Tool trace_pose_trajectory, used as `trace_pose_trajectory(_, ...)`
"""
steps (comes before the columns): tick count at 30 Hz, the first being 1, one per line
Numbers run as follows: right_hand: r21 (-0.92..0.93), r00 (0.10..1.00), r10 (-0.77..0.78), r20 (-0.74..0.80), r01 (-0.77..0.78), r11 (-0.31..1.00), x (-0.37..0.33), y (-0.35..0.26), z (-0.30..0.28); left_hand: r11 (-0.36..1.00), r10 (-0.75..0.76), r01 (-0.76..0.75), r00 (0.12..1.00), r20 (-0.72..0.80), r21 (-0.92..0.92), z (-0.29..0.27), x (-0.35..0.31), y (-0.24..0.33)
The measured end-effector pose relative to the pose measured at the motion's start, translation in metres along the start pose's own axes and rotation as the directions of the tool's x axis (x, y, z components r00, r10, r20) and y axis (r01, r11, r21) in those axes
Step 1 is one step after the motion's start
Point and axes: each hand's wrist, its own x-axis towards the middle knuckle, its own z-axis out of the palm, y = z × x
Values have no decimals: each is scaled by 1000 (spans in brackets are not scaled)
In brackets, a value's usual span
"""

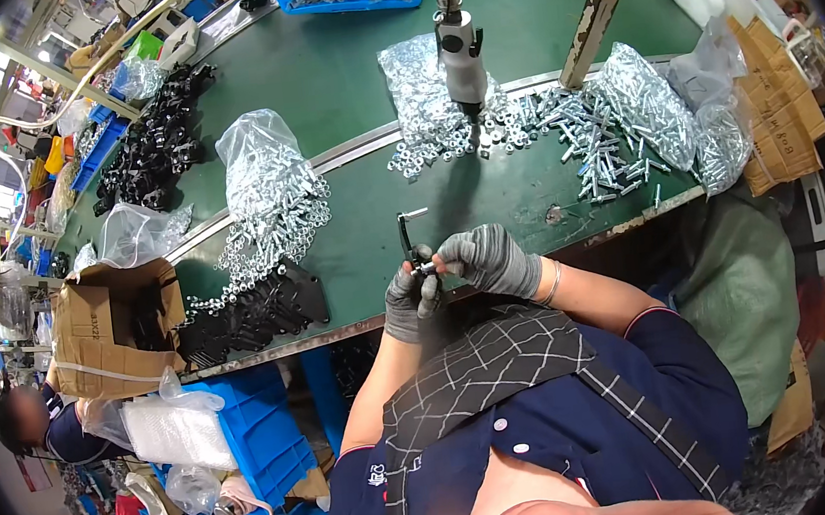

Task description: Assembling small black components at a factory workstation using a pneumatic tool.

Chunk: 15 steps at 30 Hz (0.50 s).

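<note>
My gloved left hand (409,301) is closed around the lower end of a thin black bracket (404,234), which stands upright above the green bench. A silver pin (415,214) sticks out sideways from the bracket's top. From the right, my gloved right hand (495,257) reaches across with thumb and finger pinched on a small silver metal piece (427,269) at the bracket's lower end. Its exact kind is too small to tell. Both gloves are grey and leave the fingertips bare. Just beyond my hands a powered screwdriver (462,61) hangs upright over the bench.
Loose nuts (412,155), silver bolts (587,144) and small metal sleeves (270,237) spill from plastic bags. Flat black plates (272,307) lie near the front edge, beside a cardboard box (104,335). Black parts (154,139) are heaped behind. Another person (74,434) is at far left.
</note>
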Motion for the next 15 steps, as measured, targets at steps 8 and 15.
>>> trace_pose_trajectory(8, 203, 985, 152, -85, -132, 970, -2, 2, 24, 993, 113, -92, 939, -325, 77, 7, -6, 5)
trace_pose_trajectory(15, -26, 900, 408, 154, -409, 912, 41, 63, 8, 832, 275, -14, 878, -391, 554, 30, -4, 38)
